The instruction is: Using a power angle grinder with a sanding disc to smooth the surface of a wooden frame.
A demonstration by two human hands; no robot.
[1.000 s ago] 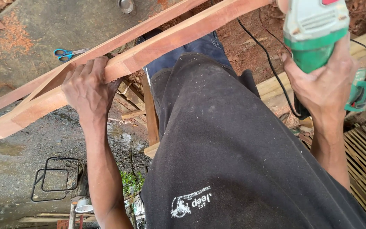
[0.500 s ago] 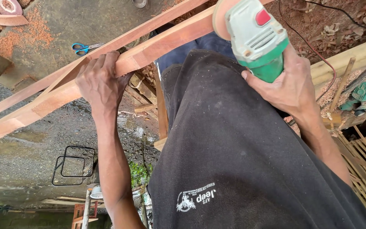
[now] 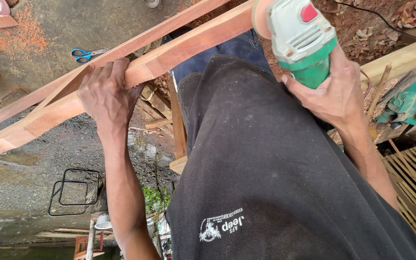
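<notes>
Two bare hands are at work: the left hand [image 3: 106, 94] wraps its fingers over a long reddish-brown wooden beam [image 3: 169, 53] that slants across the view, while the right hand [image 3: 335, 94] grips a green and grey handheld electric sander [image 3: 298, 38], whose round disc sits at the beam's upper stretch. Blue-handled scissors [image 3: 85, 54] lie on the concrete beyond.

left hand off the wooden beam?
No, the left hand grips the wooden beam, its fingers wrapped over the top edge.
</notes>
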